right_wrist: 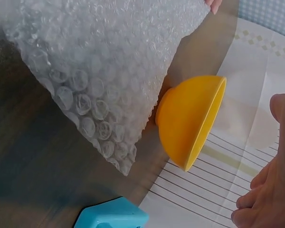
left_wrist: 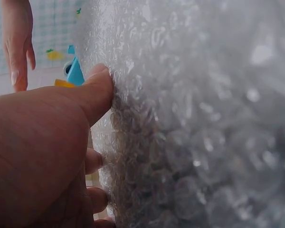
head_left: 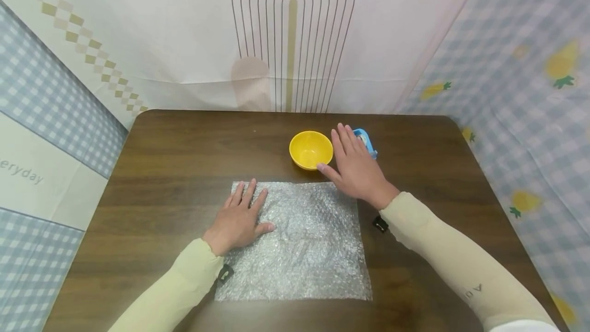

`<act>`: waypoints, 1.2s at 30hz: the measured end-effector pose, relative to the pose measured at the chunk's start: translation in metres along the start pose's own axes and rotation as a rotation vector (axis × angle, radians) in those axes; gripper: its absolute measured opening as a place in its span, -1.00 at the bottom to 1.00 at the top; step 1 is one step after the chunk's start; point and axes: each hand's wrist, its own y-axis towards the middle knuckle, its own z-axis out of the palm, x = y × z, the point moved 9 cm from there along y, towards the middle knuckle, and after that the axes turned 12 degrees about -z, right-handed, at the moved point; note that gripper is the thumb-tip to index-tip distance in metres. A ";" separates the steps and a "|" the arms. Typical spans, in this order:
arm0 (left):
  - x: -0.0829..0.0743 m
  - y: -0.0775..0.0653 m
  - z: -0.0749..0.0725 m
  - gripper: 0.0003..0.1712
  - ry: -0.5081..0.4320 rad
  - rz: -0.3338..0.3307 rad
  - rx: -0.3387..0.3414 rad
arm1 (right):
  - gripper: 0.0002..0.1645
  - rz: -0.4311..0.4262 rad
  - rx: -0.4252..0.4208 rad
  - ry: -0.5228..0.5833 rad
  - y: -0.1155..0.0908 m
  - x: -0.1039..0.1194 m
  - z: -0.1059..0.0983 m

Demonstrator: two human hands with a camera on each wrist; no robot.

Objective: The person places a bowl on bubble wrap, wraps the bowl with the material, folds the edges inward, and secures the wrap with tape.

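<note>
A sheet of clear bubble wrap (head_left: 304,245) lies spread on the table. My left hand (head_left: 237,219) rests on its left side, fingers spread and nearly straight; the left wrist view shows the thumb (left_wrist: 99,85) against the bubbles. Held above the table, my right hand (head_left: 357,170) has straight fingers and nothing in its grasp. In the head view its thumb overlaps the rim of a yellow bowl (head_left: 310,150), which stands upright just beyond the wrap. A small blue tape dispenser (head_left: 369,150) is partly hidden behind the right fingers; the right wrist view catches its blue body (right_wrist: 111,213).
The brown wooden table (head_left: 184,142) has rounded far corners. A patterned cloth (head_left: 193,29) hangs behind its far edge, with checked cloth (head_left: 521,132) along the right. Both wrists carry a small black camera (head_left: 380,223) on the sleeves.
</note>
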 end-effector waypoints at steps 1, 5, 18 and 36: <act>0.000 0.000 0.000 0.00 -0.001 -0.002 0.001 | 0.11 -0.001 -0.002 0.001 0.001 0.000 0.000; 0.001 0.000 0.000 0.00 0.001 -0.009 0.002 | 0.13 -0.004 0.004 0.013 0.005 -0.002 0.000; 0.003 0.000 0.000 0.00 0.007 -0.013 0.001 | 0.19 0.007 0.061 0.064 0.019 -0.006 0.004; -0.003 0.002 -0.001 0.01 0.029 0.005 -0.018 | 0.29 0.008 0.104 0.082 0.038 -0.008 0.012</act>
